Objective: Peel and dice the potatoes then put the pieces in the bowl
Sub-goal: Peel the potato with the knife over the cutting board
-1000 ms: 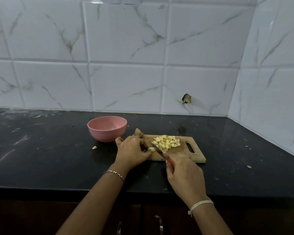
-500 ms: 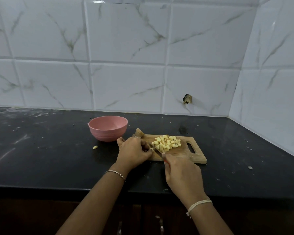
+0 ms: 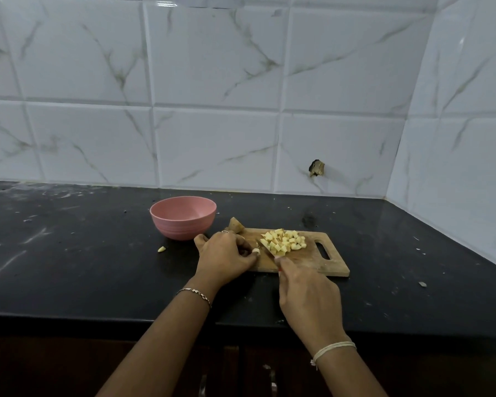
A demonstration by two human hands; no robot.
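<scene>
left hand (image 3: 226, 256): on the board's left edge, fingers curled, tips pinching a small pale potato bit (image 3: 255, 250) down on the wood.
right hand (image 3: 307, 293): at the board's near edge, fist wrapped round the knife handle. Handle almost all hidden, only a red sliver shows.
knife (image 3: 265, 249): blade runs from the right hand toward the far left, between the bit and the dice, tip just beside the left fingertips. Can't tell if the edge is on the wood.
board (image 3: 324, 265): wooden, handle slot at its right end, lying mid-counter.
dice (image 3: 284, 240): loose yellow heap on the board's far half, near-left side just beside the blade.
chunk (image 3: 236, 224): unpeeled brown piece at the board's far-left corner, just behind the left hand.
bowl (image 3: 184, 217): pink, upright, on the counter just off the board's far-left corner, apart from the hand.
scrap (image 3: 161, 249): single pale piece on the counter, near side of the bowl, left of the left hand.
counter (image 3: 69, 267): black stone, pale smears and crumbs toward its left and right ends.
wall (image 3: 212, 81): white marbled tiles, chipped hole (image 3: 316, 168) low down, behind the board's right end.
wrists: thin bracelet (image 3: 195, 292) on the left, pale thread (image 3: 332, 346) on the right.
</scene>
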